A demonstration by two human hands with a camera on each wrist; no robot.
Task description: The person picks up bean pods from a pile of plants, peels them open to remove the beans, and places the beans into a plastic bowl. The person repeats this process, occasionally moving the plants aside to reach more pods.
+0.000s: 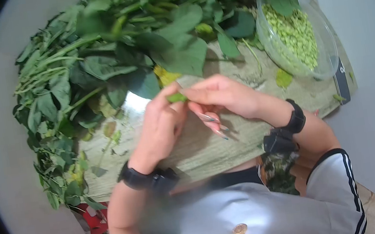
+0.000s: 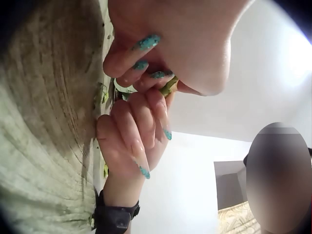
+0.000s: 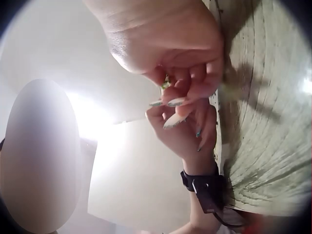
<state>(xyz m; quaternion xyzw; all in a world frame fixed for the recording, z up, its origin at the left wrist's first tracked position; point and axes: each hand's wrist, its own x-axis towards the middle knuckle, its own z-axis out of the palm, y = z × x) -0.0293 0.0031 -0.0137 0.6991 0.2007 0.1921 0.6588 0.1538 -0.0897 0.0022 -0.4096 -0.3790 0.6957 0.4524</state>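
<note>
A small green pod [image 1: 176, 98] is held between both hands above a woven mat [image 1: 211, 147]. My left hand [image 1: 171, 95] pinches its left end with thumb and fingers. My right hand [image 1: 188, 94] pinches the other end, and its remaining fingers, with long painted nails, curl below. In the left wrist view the left hand [image 2: 161, 78] grips the pod [image 2: 169, 87] from above, and the right hand [image 2: 146, 122] meets it from below. The right wrist view shows the right hand [image 3: 170, 90] curled round a green bit of the pod [image 3: 165, 84], with the left hand [image 3: 187, 129] just behind it.
A big heap of leafy green stalks [image 1: 107, 56] covers the far and left parts of the mat. A clear bowl [image 1: 326, 49] of shelled pale green beans stands at the far right. Loose leaves lie on the mat. A red stool [image 1: 94, 221] shows below the table's edge.
</note>
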